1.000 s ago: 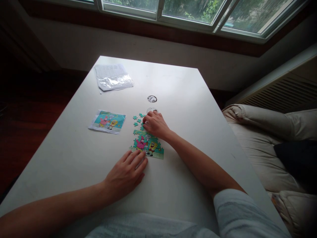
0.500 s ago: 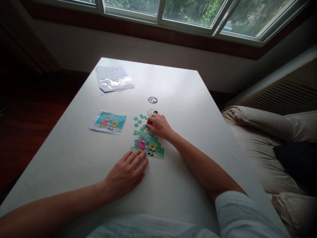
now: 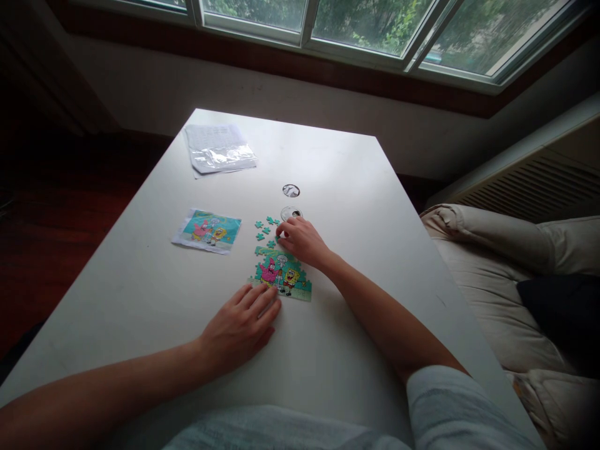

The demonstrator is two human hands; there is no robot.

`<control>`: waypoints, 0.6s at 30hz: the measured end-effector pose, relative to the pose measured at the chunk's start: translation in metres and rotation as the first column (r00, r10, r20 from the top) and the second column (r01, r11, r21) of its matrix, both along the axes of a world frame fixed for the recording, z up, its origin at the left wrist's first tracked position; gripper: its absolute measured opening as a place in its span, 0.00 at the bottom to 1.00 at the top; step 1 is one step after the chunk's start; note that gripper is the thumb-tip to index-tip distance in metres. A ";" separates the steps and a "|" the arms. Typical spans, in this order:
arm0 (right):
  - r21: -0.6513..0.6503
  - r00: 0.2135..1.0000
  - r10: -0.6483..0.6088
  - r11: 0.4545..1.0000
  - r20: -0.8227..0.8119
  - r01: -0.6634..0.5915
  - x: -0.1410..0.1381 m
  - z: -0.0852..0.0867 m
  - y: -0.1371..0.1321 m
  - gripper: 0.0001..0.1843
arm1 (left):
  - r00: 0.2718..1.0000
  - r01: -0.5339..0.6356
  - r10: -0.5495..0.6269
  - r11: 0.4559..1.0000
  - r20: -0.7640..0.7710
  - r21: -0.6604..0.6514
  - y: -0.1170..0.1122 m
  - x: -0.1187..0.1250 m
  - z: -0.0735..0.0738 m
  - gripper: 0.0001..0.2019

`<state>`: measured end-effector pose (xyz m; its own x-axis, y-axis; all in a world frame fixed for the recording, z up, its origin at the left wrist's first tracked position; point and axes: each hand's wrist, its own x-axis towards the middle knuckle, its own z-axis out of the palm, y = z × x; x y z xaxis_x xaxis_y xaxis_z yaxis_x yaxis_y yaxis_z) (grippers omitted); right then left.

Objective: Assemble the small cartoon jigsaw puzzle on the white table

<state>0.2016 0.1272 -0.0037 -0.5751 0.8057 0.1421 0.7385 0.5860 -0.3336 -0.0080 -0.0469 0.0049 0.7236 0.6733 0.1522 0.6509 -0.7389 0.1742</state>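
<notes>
A partly joined jigsaw puzzle (image 3: 288, 276) lies on the white table, showing a pink starfish, a pale-green figure and a yellow sponge character. My left hand (image 3: 241, 325) rests flat with its fingers stretched out, fingertips on the puzzle's lower left edge. Just above the puzzle's top edge, my right hand (image 3: 302, 239) has thumb and fingers pinched at a small teal puzzle piece, mostly hidden by the fingertips. Several loose teal puzzle pieces (image 3: 265, 230) are scattered left of that hand.
A printed picture sheet (image 3: 209, 231) of the same scene lies left of the pieces. Papers in a clear plastic sleeve (image 3: 220, 150) sit at the far left of the table (image 3: 347, 181). Two round items (image 3: 291, 190) lie beyond my right hand. A beige sofa (image 3: 487, 262) stands at the right.
My right hand's fingers have shifted slightly at the loose pieces, and one piece now shows apart from the fingertips. My left hand stays in place. The whole view has moved a little.
</notes>
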 end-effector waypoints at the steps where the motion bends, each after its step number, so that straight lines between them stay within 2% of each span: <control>1: 0.017 1.000 -0.027 0.999 0.012 0.027 -0.001 -0.001 -0.001 0.04 | 1.000 -0.002 0.002 1.000 -0.003 -0.006 0.000 0.000 -0.001 0.19; 6: 0.051 0.991 -0.133 0.990 0.004 0.132 0.001 -0.006 -0.001 0.06 | 1.000 -0.005 0.005 1.000 0.004 -0.011 0.000 0.000 -0.001 0.19; 13: -0.010 0.996 -0.076 0.997 -0.044 0.076 0.010 -0.001 0.002 0.04 | 1.000 0.001 0.000 1.000 0.007 -0.016 0.000 -0.001 -0.002 0.19; 18: 0.017 0.996 -0.085 0.996 -0.021 0.085 0.001 -0.001 -0.003 0.05 | 1.000 -0.005 0.005 1.000 0.014 -0.024 0.000 -0.002 -0.004 0.20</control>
